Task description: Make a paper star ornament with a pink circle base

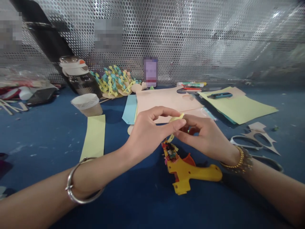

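Over the middle of the table, my left hand [152,130] and my right hand [205,135] meet at the fingertips. Between them is a small strip of yellow paper [177,117], pinched by the thumb and fingers of each hand; its lower end hangs below my right fingers. Just beneath lies a yellow hot glue gun [188,173] on its side, its nozzle end crusted with glue and coloured scraps. Flat beside my left forearm is a longer yellow paper strip [94,136]. My right fingertips are partly hidden behind my left thumb.
Pink paper sheets [164,98] lie behind my hands. A paper cup [87,104], a dark bottle [79,76] and curled paper decorations [118,81] stand left. Rightward are a utility knife [219,95] on yellow sheets [247,106] and scissors [246,142]. A phone [150,71] leans against perforated metal.
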Motion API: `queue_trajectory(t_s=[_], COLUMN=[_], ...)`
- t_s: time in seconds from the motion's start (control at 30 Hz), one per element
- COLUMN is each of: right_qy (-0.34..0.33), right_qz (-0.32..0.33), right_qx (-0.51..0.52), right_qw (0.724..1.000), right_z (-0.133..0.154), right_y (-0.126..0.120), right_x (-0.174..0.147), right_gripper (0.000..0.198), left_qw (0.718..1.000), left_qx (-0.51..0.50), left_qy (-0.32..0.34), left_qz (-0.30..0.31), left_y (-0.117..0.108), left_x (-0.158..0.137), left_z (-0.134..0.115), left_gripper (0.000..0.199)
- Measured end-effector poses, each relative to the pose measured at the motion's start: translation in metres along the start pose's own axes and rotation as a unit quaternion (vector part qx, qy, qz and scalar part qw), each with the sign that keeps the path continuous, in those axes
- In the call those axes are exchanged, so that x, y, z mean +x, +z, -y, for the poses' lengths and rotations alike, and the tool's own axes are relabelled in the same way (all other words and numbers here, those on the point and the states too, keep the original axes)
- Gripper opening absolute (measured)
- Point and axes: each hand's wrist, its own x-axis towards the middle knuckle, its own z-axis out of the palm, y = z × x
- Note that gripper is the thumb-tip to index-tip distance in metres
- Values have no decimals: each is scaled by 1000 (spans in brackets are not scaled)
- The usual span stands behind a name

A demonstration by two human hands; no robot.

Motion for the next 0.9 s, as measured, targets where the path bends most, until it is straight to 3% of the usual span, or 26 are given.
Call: queue_trajectory(t_s=[0.17, 0.37, 0.5, 0.9], right_qy=[3, 44, 35, 3], right_qz=[-17, -90, -92, -80], right_qx=[15, 61, 33, -4], right_qw=[1000, 993, 995, 997], right_z=[-1, -3, -3, -3], right_y=[-3, -5, -2, 1], right_x=[0, 0, -1, -2], right_gripper=[10, 7, 8, 5], left_qw=[996, 977, 962, 949], left_qx=[-76, -196, -254, -287], left_qy=[-44, -58, -81, -121], left_qz=[-15, -60, -58, -45], left_y=[5, 10, 12, 14], left_x=[8, 17, 15, 10], left_z=[-5, 2, 7, 7], left_gripper=[15, 9, 11, 12])
